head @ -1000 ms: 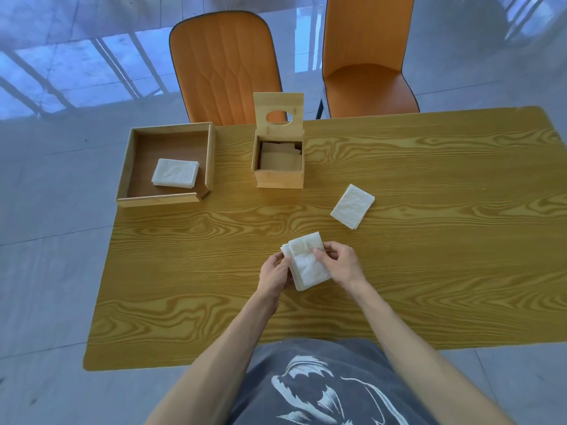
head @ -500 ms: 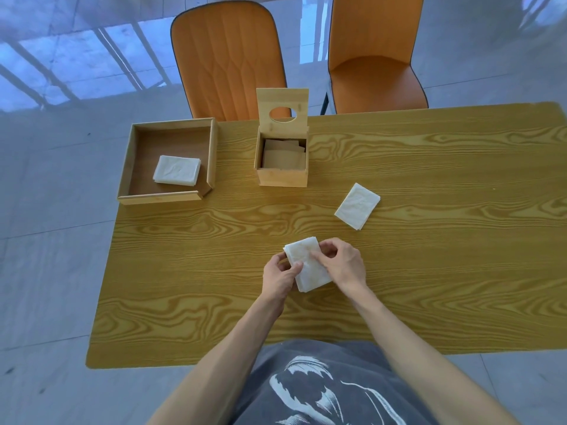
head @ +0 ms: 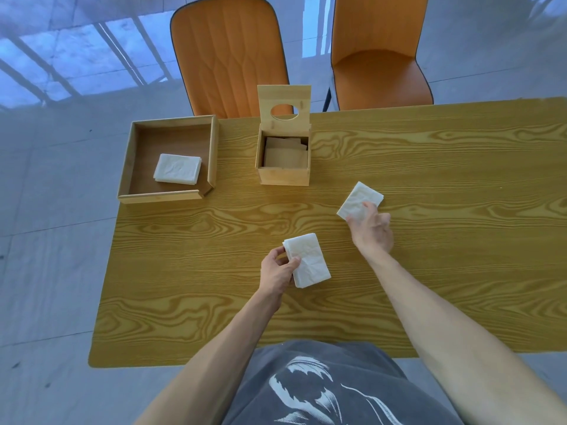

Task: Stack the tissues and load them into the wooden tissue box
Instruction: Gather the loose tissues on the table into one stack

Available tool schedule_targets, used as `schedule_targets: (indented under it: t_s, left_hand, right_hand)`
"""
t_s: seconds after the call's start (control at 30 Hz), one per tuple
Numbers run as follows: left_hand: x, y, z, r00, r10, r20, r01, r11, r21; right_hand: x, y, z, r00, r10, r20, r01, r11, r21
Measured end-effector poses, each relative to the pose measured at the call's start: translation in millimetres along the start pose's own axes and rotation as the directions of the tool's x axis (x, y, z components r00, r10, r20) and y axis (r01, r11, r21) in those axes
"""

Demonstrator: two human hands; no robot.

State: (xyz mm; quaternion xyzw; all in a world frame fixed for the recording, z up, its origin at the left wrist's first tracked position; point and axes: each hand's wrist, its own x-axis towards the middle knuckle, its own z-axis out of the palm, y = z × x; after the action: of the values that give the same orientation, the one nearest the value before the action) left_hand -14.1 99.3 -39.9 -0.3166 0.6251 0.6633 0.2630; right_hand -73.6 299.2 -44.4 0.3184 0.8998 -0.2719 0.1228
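My left hand (head: 278, 270) pinches the left edge of a small stack of white folded tissues (head: 310, 265) lying on the table near me. To its right, my right hand (head: 371, 229) rests its fingertips on a single folded tissue (head: 357, 200) that lies flat on the table. The wooden tissue box (head: 283, 167) stands at the back middle with its lid, which has an oval hole, tipped up; brownish sheets show inside. A third pile of white tissues (head: 178, 169) lies in the wooden tray (head: 130, 167) at the back left.
The yellow wood-grain table (head: 445, 240) spreads wide to the right. Two orange chairs (head: 230, 53) stand behind its far edge. The table's left edge runs just beside the tray, with grey floor tiles beyond.
My right hand left the stack near me and moved right and away onto the single tissue. My left hand stays on the stack. The camera shifted closer.
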Motion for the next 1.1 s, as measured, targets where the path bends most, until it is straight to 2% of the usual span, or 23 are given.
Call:
schedule_targets:
  t_s: [0.2, 0.33, 0.4, 0.53, 0.63, 0.73, 0.93, 1.1]
  left_hand:
    - [1.8, 0.6, -2.9, 1.000, -0.004, -0.003, 0.004, 1.000, -0.002]
    - [3.6, -2.8, -2.6, 1.000, -0.004, -0.015, 0.004, 1.000, -0.012]
    - [3.0, -3.2, -2.3, 1.000, 0.000, -0.019, 0.000, 1.000, -0.015]
    - [2.3, -3.8, -1.7, 1.000, 0.007, -0.015, -0.007, 1.000, -0.016]
    - [1.8, -4.5, -1.5, 1.000, 0.012, -0.022, -0.012, 1.000, -0.017]
    - [1.4, -6.7, -1.7, 1.000, 0.022, -0.021, -0.022, 0.999, -0.028]
    - [-1.2, -9.2, -3.3, 0.999, 0.045, -0.030, -0.046, 0.998, -0.037]
    - [-1.0, -14.1, -4.0, 0.999, 0.035, -0.037, -0.037, 0.998, -0.047]
  right_hand:
    - [-8.4, 16.4, 5.3, 0.988, -0.151, 0.046, 0.154, 0.985, -0.076]
    - [-14.8, 33.0, 5.8, 0.977, -0.210, -0.045, 0.210, 0.978, -0.008]
    - [-18.3, 37.9, 5.3, 0.979, -0.189, -0.082, 0.190, 0.982, 0.012]
    - [-20.8, 36.9, 3.9, 0.991, -0.056, -0.125, 0.070, 0.992, 0.108]
    - [-16.8, 31.0, 4.6, 0.995, 0.075, -0.069, -0.060, 0.978, 0.199]
    - [-12.5, 30.2, 6.2, 0.991, 0.132, -0.002, -0.130, 0.973, 0.189]
    - [-24.8, 26.7, 6.5, 0.999, 0.045, -0.009, -0.043, 0.988, 0.148]
    - [-36.6, 26.5, 3.2, 0.998, -0.062, -0.011, 0.061, 0.924, 0.378]
